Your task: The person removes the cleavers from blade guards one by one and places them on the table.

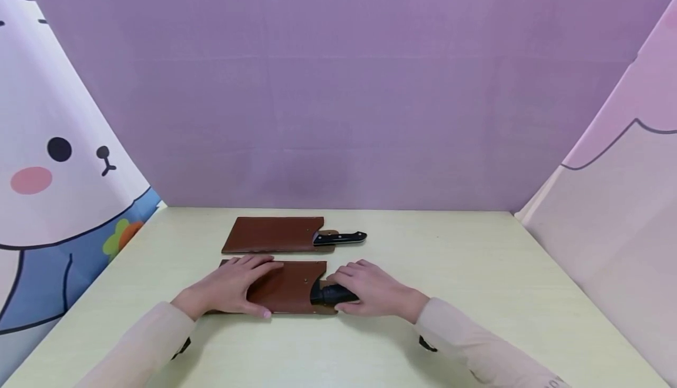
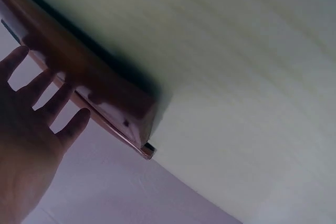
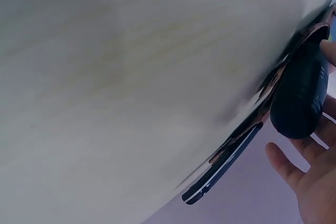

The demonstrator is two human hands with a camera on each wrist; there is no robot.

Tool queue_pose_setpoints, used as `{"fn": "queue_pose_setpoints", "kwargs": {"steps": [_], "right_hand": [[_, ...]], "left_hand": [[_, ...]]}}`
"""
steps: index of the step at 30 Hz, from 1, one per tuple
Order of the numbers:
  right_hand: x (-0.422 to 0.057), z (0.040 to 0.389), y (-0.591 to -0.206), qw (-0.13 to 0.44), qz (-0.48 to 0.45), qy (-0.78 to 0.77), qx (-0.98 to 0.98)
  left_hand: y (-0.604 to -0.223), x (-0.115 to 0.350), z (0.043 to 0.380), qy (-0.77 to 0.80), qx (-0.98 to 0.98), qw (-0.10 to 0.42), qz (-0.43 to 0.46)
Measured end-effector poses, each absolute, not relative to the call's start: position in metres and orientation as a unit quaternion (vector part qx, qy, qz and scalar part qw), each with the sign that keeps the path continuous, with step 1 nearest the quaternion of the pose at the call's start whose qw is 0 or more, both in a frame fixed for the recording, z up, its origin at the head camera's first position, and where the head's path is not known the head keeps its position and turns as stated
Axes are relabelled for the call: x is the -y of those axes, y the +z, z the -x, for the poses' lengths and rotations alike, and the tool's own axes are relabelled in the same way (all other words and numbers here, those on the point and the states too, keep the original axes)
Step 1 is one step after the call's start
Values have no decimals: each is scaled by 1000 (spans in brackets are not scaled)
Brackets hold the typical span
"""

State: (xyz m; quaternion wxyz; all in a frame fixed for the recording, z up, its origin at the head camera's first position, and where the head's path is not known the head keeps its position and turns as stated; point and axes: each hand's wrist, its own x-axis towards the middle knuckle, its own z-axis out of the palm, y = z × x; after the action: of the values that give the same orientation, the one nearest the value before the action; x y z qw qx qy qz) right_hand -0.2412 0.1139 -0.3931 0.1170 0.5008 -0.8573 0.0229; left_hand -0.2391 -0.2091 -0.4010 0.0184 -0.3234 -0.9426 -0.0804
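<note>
In the head view a wide brown leather sheath [image 1: 291,288] lies flat on the table, with a thick black knife handle [image 1: 333,295] protruding from its right end. The blade is hidden inside. My left hand [image 1: 233,285] rests across the sheath's left part, fingers spread over the top and thumb toward the near edge. Its extended fingers also show along the sheath [image 2: 100,87] in the left wrist view. My right hand [image 1: 372,289] grips the knife handle, thumb on the near side and fingers on the far side. The rounded handle end [image 3: 296,114] faces the right wrist camera.
Just behind lies a second brown sheath [image 1: 275,235], holding a knife with a slim, riveted black handle [image 1: 341,238] pointing right. The pale table [image 1: 476,258] meets a purple backdrop [image 1: 338,111]. Cartoon-printed cloth [image 1: 69,200] hangs at the left.
</note>
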Motion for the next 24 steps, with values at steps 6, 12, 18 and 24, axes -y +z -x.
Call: {"fn": "queue_pose_setpoints", "kwargs": {"steps": [6, 12, 18, 24], "right_hand": [[-109, 241, -394, 103, -507, 18, 855], [-106, 241, -395, 88, -504, 17, 859], [-104, 241, -395, 86, -502, 15, 860], [-103, 243, -396, 82, -504, 13, 860]], "left_hand": [[-405, 211, 241, -86, 938, 18, 335], [-405, 210, 242, -93, 937, 1, 337], [-403, 209, 244, -93, 936, -24, 338], [-402, 207, 245, -86, 937, -32, 337]]}}
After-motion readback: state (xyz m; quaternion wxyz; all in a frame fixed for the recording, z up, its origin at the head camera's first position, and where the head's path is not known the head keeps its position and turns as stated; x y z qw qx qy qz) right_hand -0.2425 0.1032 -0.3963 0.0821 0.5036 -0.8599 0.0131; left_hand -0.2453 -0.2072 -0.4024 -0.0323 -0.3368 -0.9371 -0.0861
